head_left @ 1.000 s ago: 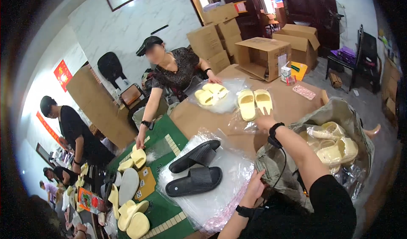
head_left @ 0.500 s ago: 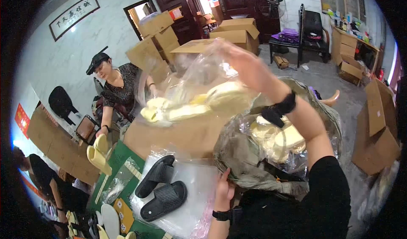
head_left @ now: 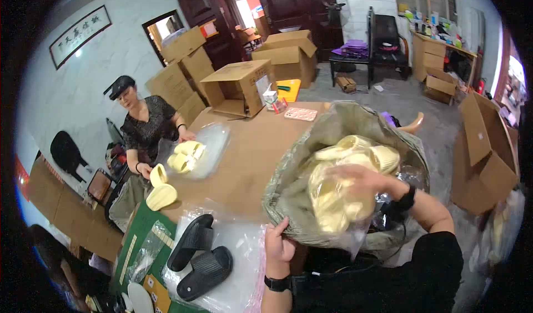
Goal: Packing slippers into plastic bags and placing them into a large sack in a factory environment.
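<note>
My left hand [head_left: 279, 245] is closed on the near-left rim of a large grey-green woven sack [head_left: 286, 202]. Inside the sack lie several pale yellow slippers [head_left: 328, 199], with clear plastic around some of them. My right hand [head_left: 361, 181] is over these slippers, inside the sack's mouth; motion blurs its fingers, so I cannot see whether they grip anything. To the left of my left hand, a pair of black ribbed slippers [head_left: 205, 271] rests on a stack of clear plastic bags [head_left: 247, 246].
Across the table [head_left: 250, 163] a co-worker [head_left: 147, 118] handles yellow slippers [head_left: 162, 193] beside a clear bag. A pink phone [head_left: 300, 114], a small white box [head_left: 270, 99] and an open carton [head_left: 239, 88] stand at the far edge. Another open carton [head_left: 480, 157] is on the right floor.
My right hand has come down from above the table into the sack, and the clear bag of yellow slippers it lifted is now there. The co-worker's slippers have moved onto the table.
</note>
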Demonstrator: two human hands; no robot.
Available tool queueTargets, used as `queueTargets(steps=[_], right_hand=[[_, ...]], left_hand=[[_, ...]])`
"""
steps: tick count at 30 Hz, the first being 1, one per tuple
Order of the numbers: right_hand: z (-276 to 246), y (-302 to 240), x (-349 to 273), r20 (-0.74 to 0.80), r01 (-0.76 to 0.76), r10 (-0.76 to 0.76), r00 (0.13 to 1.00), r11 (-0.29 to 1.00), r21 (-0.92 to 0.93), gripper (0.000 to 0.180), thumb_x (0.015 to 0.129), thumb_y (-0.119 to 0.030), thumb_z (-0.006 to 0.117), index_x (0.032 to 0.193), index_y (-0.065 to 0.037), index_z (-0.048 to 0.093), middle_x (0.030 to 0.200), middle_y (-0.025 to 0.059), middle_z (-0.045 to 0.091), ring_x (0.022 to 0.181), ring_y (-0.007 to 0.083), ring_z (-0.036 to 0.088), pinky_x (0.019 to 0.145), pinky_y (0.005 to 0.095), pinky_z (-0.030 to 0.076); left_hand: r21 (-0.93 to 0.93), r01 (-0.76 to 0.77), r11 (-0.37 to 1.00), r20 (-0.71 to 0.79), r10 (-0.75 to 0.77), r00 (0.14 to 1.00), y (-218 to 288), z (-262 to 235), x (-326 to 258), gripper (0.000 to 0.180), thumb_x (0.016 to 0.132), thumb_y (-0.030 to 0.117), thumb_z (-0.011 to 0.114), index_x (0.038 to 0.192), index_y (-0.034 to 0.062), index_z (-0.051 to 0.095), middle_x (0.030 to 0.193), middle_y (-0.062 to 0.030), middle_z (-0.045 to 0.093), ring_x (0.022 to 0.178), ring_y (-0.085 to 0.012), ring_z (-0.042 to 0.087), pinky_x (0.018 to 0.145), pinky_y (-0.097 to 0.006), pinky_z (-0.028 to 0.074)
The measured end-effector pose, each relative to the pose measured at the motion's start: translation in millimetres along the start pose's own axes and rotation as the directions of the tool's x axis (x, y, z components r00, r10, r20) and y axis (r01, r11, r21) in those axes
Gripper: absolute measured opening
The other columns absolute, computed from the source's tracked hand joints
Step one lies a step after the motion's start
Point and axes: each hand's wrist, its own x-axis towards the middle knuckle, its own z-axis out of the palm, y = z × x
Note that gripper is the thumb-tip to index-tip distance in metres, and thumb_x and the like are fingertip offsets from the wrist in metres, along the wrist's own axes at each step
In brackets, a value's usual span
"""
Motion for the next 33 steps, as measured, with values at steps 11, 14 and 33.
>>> queueTargets(steps=[11, 14, 33], right_hand=[[109, 90, -30, 0.538, 0.281, 0.357, 0.763, 0.566, -0.775, 0.053, 0.087, -0.035, 0.047, 0.134, -0.013, 0.038, 0.145, 0.0025, 0.028, 0.132, 0.0157, 0.028, 0.099, 0.0654, 0.015], [130, 164, -66, 0.697, 0.206, 0.401, 0.594, 0.762, -0.614, 0.046, 0.082, -0.019, 0.046, 0.127, -0.009, 0.046, 0.132, 0.0110, 0.045, 0.126, 0.0273, 0.037, 0.100, 0.0571, 0.022], [-179, 100, -121, -0.846, -0.974, 0.488, 0.213, 0.038, -0.223, 0.025, 0.075, -0.011, 0.053, 0.095, 0.001, 0.063, 0.097, 0.0256, 0.062, 0.093, 0.0396, 0.060, 0.080, 0.0423, 0.049]], left_hand=[[0.026, -0.043, 0.999, 0.095, 0.040, 0.995, -2, 8, -3, 0.037, 0.088, 0.002, 0.047, 0.124, -0.0031, 0.042, 0.117, -0.0168, 0.054, 0.104, -0.0300, 0.056, 0.090, -0.043, 0.045], [-0.022, -0.108, 0.994, 0.105, 0.110, 0.988, -3, 16, 3, 0.038, 0.089, 0.004, 0.046, 0.126, -0.0039, 0.040, 0.122, -0.0186, 0.052, 0.109, -0.0324, 0.053, 0.094, -0.045, 0.043], [0.061, -0.151, 0.987, -0.109, 0.156, 0.982, 12, -28, 1, 0.037, 0.089, 0.004, 0.048, 0.125, -0.0019, 0.041, 0.120, -0.0172, 0.052, 0.104, -0.0311, 0.056, 0.092, -0.046, 0.044]])
